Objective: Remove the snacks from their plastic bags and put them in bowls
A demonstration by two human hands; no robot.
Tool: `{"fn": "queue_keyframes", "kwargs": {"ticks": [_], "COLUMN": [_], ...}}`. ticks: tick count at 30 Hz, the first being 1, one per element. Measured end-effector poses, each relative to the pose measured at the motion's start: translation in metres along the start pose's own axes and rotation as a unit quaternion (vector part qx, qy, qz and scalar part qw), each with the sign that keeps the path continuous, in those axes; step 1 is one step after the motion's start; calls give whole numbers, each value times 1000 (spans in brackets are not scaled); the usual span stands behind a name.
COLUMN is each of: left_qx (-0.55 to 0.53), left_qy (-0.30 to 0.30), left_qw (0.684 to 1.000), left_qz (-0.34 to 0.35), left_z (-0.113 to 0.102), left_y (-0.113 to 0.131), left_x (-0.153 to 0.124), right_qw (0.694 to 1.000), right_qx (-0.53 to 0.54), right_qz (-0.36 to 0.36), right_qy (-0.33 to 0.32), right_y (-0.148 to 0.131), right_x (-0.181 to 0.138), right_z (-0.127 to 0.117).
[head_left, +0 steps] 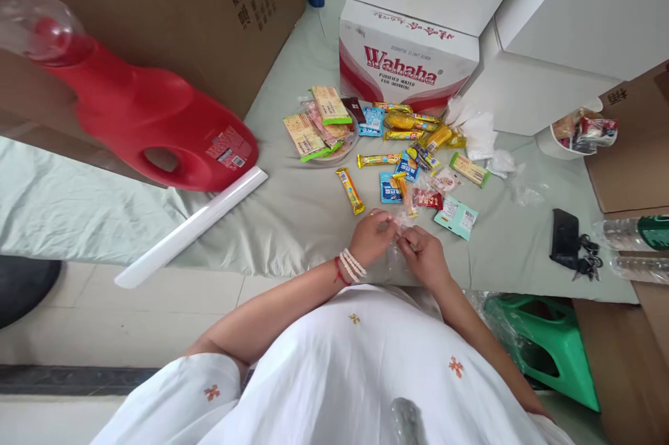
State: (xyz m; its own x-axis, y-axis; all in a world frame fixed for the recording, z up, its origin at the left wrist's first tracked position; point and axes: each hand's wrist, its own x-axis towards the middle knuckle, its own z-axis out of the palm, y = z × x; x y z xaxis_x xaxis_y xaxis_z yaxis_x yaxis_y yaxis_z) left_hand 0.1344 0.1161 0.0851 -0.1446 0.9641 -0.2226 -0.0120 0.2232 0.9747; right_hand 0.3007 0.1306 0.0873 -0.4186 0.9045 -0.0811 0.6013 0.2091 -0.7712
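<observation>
My left hand [371, 239], with a beaded bracelet and a red string at the wrist, pinches a clear plastic bag [393, 258] at the front of the cloth-covered table. Close on its right, my right hand [424, 255] grips the same bag, fingers bent inward. Just beyond the hands lie small wrapped snacks: a red packet [427, 198], a mint-green packet [456, 216], a blue packet [390, 187] and a yellow stick snack [350, 190]. Whether anything is inside the bag I cannot make out.
A plate [349, 150] bears cracker packs. Behind stands a Wahaha carton [408, 58]. To the left are a red detergent jug [167, 121] and a white strip [193, 229]. Rightward sit a snack-filled cup [557, 144], keys [589, 257] and plastic bottles [635, 232].
</observation>
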Motion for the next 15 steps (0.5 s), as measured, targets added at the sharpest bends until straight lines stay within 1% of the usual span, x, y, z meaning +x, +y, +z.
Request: {"fn": "queue_keyframes", "kwargs": {"ticks": [2, 4, 6, 7, 8, 10, 13, 15], "left_qx": [-120, -225, -287, -303, -311, -310, -284, -269], "left_qy": [-18, -29, -20, -10, -4, -7, -39, -49], "left_qw": [990, 964, 941, 934, 930, 931, 943, 950], "left_qz": [-71, -138, -180, -191, -197, -194, -169, -153], "left_z": [-15, -34, -53, -60, -64, -67, -57, -49], "left_y": [-7, -13, -18, -20, -20, -21, -19, -17], "left_x": [-5, -12, -20, -24, -27, -31, -33, -33], "right_qw": [993, 972, 949, 943, 942, 955, 981, 986], "right_qx": [111, 220, 286, 300, 300, 271, 194, 164], "right_qz": [28, 81, 130, 143, 144, 115, 30, -10], "right_qy": [-7, 2, 21, 31, 38, 31, -1, -8], "right_y": [4, 12, 22, 24, 25, 20, 2, -8], "right_x": [-1, -3, -6, -7, -7, -7, -1, 5], "right_z": [-4, -9, -14, -16, -17, -16, -7, 0]}}
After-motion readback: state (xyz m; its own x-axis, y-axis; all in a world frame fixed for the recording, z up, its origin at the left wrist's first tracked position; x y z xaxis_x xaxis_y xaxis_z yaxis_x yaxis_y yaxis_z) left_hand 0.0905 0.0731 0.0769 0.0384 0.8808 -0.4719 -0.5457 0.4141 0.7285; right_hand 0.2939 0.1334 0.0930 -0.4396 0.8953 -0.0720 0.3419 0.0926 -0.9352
